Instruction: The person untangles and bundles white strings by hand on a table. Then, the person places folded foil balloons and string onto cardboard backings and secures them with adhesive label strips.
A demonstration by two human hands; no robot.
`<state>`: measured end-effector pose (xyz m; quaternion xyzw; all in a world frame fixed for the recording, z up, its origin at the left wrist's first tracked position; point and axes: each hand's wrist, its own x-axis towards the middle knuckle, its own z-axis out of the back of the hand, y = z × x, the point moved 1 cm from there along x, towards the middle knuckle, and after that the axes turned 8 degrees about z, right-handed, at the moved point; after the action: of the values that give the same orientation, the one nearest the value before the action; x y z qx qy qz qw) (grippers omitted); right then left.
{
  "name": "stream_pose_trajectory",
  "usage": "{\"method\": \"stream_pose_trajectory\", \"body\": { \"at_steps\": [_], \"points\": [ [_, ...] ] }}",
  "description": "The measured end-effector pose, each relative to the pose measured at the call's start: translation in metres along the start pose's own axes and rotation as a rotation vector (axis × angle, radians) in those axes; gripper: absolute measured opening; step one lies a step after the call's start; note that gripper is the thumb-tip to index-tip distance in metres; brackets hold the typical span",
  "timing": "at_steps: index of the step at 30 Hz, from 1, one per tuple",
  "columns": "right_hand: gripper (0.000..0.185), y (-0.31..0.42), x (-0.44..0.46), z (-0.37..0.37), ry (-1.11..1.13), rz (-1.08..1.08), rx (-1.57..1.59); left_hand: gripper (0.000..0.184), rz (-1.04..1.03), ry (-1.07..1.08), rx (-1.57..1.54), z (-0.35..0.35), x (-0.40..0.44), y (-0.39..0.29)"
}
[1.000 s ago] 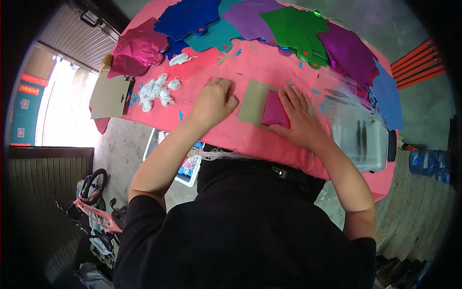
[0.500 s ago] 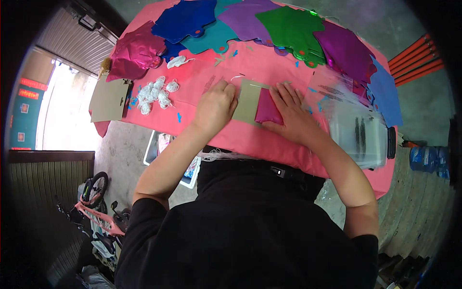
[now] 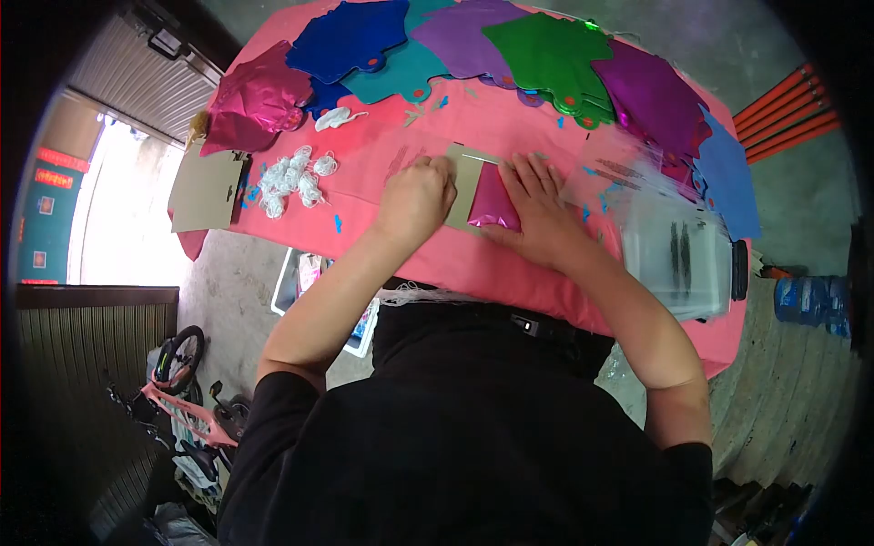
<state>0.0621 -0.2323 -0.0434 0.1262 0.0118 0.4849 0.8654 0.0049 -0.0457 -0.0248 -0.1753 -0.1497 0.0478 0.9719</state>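
A folded piece of shiny pink foil (image 3: 492, 202) lies over a grey-beige card (image 3: 463, 187) on the table. My right hand (image 3: 539, 207) rests flat across the foil's right side, fingers stretched out and slightly apart. At the card's left edge, my left hand (image 3: 417, 198) is closed with the fingers curled under; whatever they pinch is hidden. Faint printed text shows on the surface just beyond the left knuckles, perhaps on clear film. Left of that hand lies a heap of white string bundles (image 3: 289, 182), with one more bundle (image 3: 339, 118) further back.
Foil balloons in blue (image 3: 346, 41), green (image 3: 546, 59) and purple (image 3: 651, 91) line the far edge of the pink-covered table (image 3: 364, 196). Clear plastic bags (image 3: 674, 259) are stacked at right. More card (image 3: 208, 191) lies at the left edge, and a white bin (image 3: 364, 332) stands below.
The foil and my right hand have shifted slightly left, and the card's left part looks narrower. My left hand has moved slightly right, still closed.
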Motion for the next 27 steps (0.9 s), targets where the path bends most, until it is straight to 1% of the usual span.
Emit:
{"method": "stream_pose_trajectory", "body": {
  "at_steps": [2,5,10,15,17,21,27],
  "points": [
    [0.087,0.001,0.000,-0.001,-0.004,0.009,0.003,0.011,0.036,-0.001,-0.004,-0.001,0.002,0.002],
    [0.088,0.000,0.003,-0.005,-0.011,0.020,-0.014,0.012,-0.012,-0.041,-0.051,-0.005,0.003,0.004],
    [0.087,0.003,0.006,-0.004,0.002,0.025,-0.029,0.012,-0.016,-0.034,-0.059,-0.002,0.003,-0.004],
    [0.087,0.010,0.011,-0.004,-0.017,0.027,-0.025,0.011,-0.028,0.022,0.023,-0.007,0.002,-0.005],
    [0.087,0.012,0.014,-0.008,-0.059,0.037,-0.006,0.011,-0.021,0.039,0.064,-0.005,0.002,-0.007],
    [0.089,0.018,0.020,-0.010,-0.083,0.038,0.000,0.011,-0.044,0.030,0.100,-0.002,0.002,-0.008],
    [0.090,0.025,0.035,-0.018,-0.105,0.045,-0.006,0.012,-0.027,0.034,0.097,-0.005,0.005,-0.012]
  ]
}}
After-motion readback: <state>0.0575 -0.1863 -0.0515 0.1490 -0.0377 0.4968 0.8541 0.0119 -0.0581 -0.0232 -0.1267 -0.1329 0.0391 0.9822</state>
